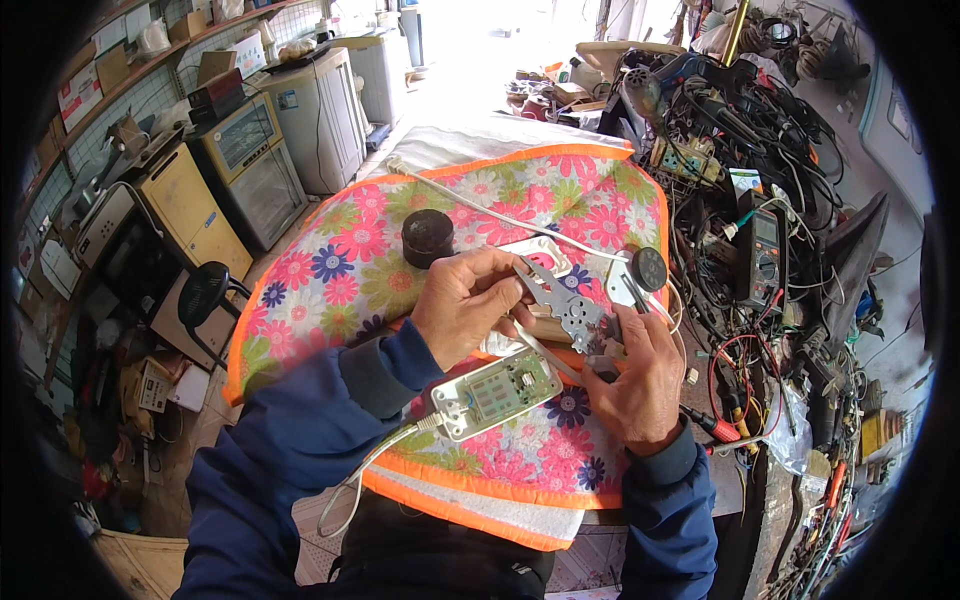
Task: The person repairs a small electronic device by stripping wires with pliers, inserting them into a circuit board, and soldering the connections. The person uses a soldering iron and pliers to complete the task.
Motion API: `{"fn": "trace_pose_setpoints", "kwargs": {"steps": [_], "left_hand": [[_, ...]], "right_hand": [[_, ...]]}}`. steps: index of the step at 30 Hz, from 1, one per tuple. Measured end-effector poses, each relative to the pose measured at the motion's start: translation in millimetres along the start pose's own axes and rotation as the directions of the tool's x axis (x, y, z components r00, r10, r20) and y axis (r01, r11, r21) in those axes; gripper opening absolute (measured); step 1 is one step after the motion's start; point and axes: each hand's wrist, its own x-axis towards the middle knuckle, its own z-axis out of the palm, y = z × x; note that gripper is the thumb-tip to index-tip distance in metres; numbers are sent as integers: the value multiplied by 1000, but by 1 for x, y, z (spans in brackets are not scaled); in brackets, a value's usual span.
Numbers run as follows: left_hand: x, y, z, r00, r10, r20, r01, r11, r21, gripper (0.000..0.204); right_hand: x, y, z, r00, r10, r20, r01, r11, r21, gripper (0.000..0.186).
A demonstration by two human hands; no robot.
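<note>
Pinched in my left hand (465, 300) is one end of a flat grey metal plate (568, 305) with cut-outs and holes. My right hand (637, 380) grips around its other end; a slim dark tool shows there, partly hidden by my fingers. Just below, an opened white plastic housing (495, 395) exposes a circuit board and trails a white cable. A black cylindrical container (427, 238) stands beyond my left hand. Behind the plate lie a pink-and-white plastic part (540, 250) and a round black piece (650, 268).
A floral cloth with orange edging (330, 250) covers the work surface. Tangled cables (730, 110), a multimeter (760, 255) and assorted tools are piled along the right. Appliances (315, 115), a black stool (210, 290) and loaded shelves line the left. Shoes and clutter sit beyond the cloth.
</note>
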Motion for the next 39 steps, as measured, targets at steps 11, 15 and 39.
{"fn": "trace_pose_setpoints", "kwargs": {"steps": [11, 15, 39], "left_hand": [[0, 0, 0, 1000, -4, 4, 4, 1000, 2, 21], [1, -1, 0, 1000, 2, 2, -2, 1000, -4, 21], [0, 3, 2, 1000, -4, -15, 4, 1000, 18, 17]], "right_hand": [[0, 1, 2, 999, 46, 15, -47, 996, 70, 54], [0, 0, 1, 997, 68, 31, -71, 994, 88, 52], [-1, 2, -1, 996, 76, 39, -80, 990, 120, 47]]}}
